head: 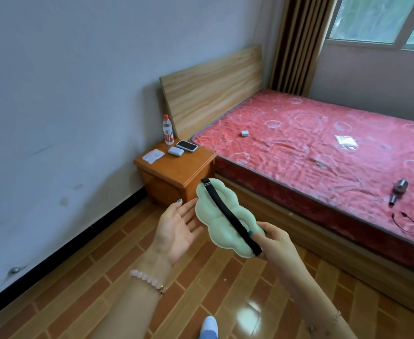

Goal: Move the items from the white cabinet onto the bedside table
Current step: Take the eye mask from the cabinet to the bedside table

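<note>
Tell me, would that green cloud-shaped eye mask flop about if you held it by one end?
Probably light: the right hand holds the eye mask by one end with just a pinch. Likely soft yet fairly self-supporting, since its puffy free end sticks out without drooping. The black strap looks stretchy and might snag.

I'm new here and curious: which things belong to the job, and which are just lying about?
Job: green eye mask in the right hand; bedside table; probably its bottle and phone.
Lying about, on the bed: white box, grey gadget, black cable.
</note>
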`<state>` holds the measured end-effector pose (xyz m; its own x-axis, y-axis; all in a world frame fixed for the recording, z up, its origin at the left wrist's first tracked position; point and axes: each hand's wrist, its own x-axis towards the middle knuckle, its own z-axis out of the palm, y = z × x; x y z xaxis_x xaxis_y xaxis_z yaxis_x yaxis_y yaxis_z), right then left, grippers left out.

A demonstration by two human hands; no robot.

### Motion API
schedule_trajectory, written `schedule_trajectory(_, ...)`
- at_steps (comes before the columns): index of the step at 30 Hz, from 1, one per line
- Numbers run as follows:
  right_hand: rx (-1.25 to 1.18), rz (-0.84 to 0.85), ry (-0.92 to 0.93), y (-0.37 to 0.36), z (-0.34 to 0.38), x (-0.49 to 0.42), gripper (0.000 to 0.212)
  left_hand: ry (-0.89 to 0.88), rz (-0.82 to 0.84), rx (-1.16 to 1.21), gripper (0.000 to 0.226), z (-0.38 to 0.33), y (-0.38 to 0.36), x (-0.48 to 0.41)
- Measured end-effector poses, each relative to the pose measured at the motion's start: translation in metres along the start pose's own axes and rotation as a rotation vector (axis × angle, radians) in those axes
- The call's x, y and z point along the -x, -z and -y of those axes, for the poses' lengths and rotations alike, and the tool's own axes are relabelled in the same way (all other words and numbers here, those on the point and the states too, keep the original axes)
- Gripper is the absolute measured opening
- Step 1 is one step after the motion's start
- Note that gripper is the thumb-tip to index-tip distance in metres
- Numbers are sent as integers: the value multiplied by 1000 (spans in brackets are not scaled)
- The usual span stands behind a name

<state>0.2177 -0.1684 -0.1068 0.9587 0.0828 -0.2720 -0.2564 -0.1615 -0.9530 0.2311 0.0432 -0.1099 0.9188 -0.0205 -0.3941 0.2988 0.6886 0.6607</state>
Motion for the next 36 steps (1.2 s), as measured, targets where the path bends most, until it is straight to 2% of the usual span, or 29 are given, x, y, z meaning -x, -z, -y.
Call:
schedule_trajectory(10, 60, 58, -18, -27, 52, -174, 15, -2, -33, 24, 40, -86, -5, -145)
schedule_trajectory(17, 88, 111, -10, -41, 66, -264, 14, -15, -106, 41, 40, -113, 2, -217)
schedule_trajectory(27, 194, 231, -25, -31, 69, -414, 14, -48, -292, 55, 40, -125, -15, -338)
schedule_trajectory(36, 247, 399, -129, -29, 75, -546, 13, -74, -500, 91, 41, -139, -32, -438)
